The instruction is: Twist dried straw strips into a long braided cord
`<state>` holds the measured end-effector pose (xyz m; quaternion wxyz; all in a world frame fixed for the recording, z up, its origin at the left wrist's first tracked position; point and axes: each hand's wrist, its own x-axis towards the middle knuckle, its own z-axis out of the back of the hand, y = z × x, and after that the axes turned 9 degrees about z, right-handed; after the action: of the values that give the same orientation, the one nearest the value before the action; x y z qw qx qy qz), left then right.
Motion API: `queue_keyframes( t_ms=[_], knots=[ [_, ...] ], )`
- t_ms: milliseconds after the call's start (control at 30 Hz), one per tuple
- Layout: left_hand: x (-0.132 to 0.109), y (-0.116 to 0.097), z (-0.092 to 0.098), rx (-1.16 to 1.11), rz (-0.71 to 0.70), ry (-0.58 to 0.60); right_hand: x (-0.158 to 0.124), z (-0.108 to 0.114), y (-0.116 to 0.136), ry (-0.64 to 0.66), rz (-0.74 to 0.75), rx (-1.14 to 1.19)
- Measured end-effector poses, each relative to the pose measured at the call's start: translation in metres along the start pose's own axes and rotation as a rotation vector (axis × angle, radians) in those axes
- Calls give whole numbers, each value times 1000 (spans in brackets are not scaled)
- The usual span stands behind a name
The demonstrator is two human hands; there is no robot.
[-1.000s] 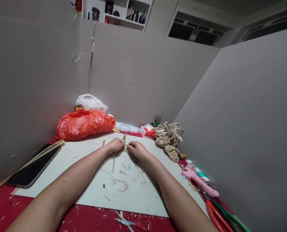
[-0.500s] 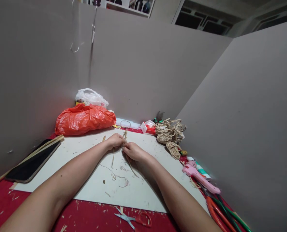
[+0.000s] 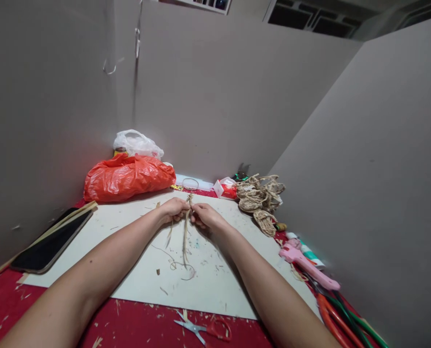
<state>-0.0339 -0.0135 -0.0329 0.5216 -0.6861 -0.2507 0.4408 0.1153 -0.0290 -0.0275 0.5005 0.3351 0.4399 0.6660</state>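
Over the white board (image 3: 128, 270), my left hand (image 3: 176, 209) and my right hand (image 3: 205, 216) meet at a thin braid of dried plant fibre (image 3: 189, 197). The braid's short plaited end sticks up above the fingers. Closed in a pinch, my left hand grips the braid. My right hand is closed too, its fingertips against the braid just below the plaited part. Loose straw-coloured strands (image 3: 185, 241) hang down between the hands, and another dangles under the left one. A thin curled strand (image 3: 175, 265) lies on the board.
Scissors with red handles (image 3: 200, 330) lie on the red cloth in front. At right are coils of braided cord (image 3: 260, 198), a pink glue gun (image 3: 309, 265) and orange-handled tools (image 3: 333, 319). A tablet (image 3: 53, 241) and red plastic bag (image 3: 128, 178) are at left.
My right hand has moved up and slightly right, its fingers turning. The strands that slanted beneath it now hang straight down between the hands. The view has shifted slightly.
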Motion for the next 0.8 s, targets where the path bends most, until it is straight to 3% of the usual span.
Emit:
queue_keyframes(
  t_ms=[233,567,800],
  knots=[
    [-3,-1,-4,112,-5,-37,1,14,-3,190,-149,140],
    [-19,-13,0,346,-23,-29,-1,13,-4,215,-196,352],
    [-21,-17,-7,781,-229,-297,-3,8,-4,121,-212,458]
  ],
)
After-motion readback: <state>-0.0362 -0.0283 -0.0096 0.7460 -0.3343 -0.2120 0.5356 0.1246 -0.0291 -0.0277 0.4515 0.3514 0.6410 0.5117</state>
